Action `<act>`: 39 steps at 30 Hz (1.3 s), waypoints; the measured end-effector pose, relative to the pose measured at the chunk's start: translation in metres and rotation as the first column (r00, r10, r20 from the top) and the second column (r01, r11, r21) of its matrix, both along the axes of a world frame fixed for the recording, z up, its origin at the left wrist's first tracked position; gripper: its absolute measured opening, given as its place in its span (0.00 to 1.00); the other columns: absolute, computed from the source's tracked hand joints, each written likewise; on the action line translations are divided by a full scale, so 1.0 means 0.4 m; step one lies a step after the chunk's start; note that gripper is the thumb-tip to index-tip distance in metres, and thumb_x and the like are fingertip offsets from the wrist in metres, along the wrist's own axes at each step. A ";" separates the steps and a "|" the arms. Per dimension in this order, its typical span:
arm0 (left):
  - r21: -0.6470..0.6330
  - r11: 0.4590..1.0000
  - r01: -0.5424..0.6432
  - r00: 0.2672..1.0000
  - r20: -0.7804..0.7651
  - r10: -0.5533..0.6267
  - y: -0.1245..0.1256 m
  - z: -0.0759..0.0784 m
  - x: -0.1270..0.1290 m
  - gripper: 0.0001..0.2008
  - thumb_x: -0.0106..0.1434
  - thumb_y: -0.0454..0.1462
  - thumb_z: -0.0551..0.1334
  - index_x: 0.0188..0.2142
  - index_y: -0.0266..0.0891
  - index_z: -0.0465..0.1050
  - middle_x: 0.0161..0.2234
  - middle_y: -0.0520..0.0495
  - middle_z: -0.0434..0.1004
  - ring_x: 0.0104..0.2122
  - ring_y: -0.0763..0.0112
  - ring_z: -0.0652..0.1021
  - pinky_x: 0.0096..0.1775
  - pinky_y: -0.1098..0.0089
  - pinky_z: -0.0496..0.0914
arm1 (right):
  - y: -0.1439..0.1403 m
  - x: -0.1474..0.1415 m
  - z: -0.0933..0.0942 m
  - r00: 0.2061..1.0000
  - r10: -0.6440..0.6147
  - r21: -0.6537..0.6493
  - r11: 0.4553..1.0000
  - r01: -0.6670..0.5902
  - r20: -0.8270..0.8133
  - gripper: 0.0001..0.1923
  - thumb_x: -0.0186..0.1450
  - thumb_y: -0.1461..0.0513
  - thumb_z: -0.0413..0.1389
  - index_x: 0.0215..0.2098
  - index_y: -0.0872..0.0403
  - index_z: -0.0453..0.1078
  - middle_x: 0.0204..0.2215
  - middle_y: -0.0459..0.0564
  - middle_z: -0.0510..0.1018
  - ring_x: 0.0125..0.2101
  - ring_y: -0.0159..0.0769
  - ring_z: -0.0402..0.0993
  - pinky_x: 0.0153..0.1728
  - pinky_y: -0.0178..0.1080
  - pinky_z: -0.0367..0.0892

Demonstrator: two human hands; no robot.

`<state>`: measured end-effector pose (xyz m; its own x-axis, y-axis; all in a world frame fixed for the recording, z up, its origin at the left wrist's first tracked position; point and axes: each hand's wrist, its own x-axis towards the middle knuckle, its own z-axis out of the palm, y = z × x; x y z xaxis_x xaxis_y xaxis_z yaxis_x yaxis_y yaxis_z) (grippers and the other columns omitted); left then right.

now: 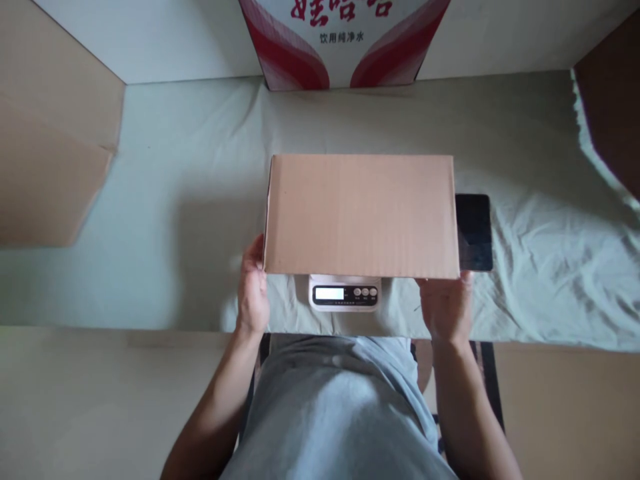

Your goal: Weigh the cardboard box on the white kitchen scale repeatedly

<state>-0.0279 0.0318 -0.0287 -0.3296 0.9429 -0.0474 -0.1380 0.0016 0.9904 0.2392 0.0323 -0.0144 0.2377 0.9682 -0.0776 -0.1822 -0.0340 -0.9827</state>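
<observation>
Cardboard box (360,217) over scale (345,293), near front edge of desk (150,293) | left hand (254,293), right hand (447,307): fingers holding its ends | apparently positioning; next move wants level support

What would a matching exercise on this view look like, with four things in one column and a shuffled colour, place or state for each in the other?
Things
1. plain cardboard box
2. digital scale
3. smartphone
4. purified-water carton

Descriptions
A. black, lying on the cloth
B. red and white, with Chinese lettering, at the back
C. between the left hand and the right hand
D. display lit, with three buttons beside it

Right pairs: 1-C, 2-D, 3-A, 4-B.
</observation>
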 end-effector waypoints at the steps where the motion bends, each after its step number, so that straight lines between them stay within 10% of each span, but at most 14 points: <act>1: -0.018 1.000 0.007 1.000 -0.003 -0.007 0.002 -0.010 -0.005 0.23 0.66 0.49 0.50 0.55 0.44 0.67 0.56 0.45 0.72 0.58 0.63 0.70 0.60 0.59 0.64 | 0.000 0.005 -0.012 1.000 0.001 -0.019 1.000 -0.001 0.001 0.28 0.66 0.45 0.35 0.53 0.44 0.67 0.50 0.51 0.76 0.59 0.45 0.66 0.56 0.55 0.64; 8: -0.133 0.990 0.044 0.990 -0.128 -0.061 0.002 -0.027 -0.026 0.22 0.66 0.50 0.51 0.52 0.44 0.71 0.51 0.45 0.76 0.54 0.62 0.73 0.57 0.61 0.67 | 0.001 0.023 -0.053 0.999 -0.032 -0.040 0.999 0.032 -0.013 0.24 0.67 0.50 0.39 0.52 0.47 0.68 0.46 0.51 0.78 0.55 0.41 0.69 0.56 0.51 0.65; 21: 0.085 0.996 0.037 0.999 0.006 -0.037 -0.028 0.111 0.055 0.23 0.65 0.49 0.52 0.58 0.50 0.64 0.59 0.47 0.67 0.61 0.61 0.66 0.60 0.55 0.62 | -0.020 -0.036 0.064 0.994 -0.110 0.124 0.986 0.108 0.015 0.26 0.61 0.42 0.46 0.50 0.44 0.71 0.49 0.47 0.75 0.56 0.44 0.67 0.59 0.51 0.57; 31: 0.311 0.939 0.150 0.988 -0.015 -0.152 0.151 0.154 0.068 0.21 0.64 0.52 0.53 0.55 0.54 0.65 0.60 0.53 0.65 0.64 0.61 0.62 0.63 0.56 0.58 | 0.138 -0.052 0.138 0.993 -0.062 0.209 0.977 0.040 0.101 0.26 0.59 0.40 0.44 0.46 0.41 0.68 0.53 0.45 0.71 0.61 0.46 0.61 0.63 0.53 0.53; 39: 0.259 0.959 0.115 0.987 -0.138 -0.081 0.229 0.087 0.064 0.26 0.65 0.53 0.51 0.59 0.49 0.60 0.62 0.48 0.62 0.64 0.60 0.62 0.64 0.56 0.54 | 0.222 -0.045 0.065 0.996 -0.013 0.237 0.972 -0.008 0.087 0.30 0.58 0.38 0.46 0.52 0.41 0.65 0.56 0.46 0.69 0.62 0.45 0.60 0.64 0.52 0.53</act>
<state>-0.0022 0.1233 0.0062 -0.2226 0.9439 0.2439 -0.0257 -0.2558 0.9664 0.2214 0.1210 0.0118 0.2362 0.9559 0.1746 -0.0954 0.2016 -0.9748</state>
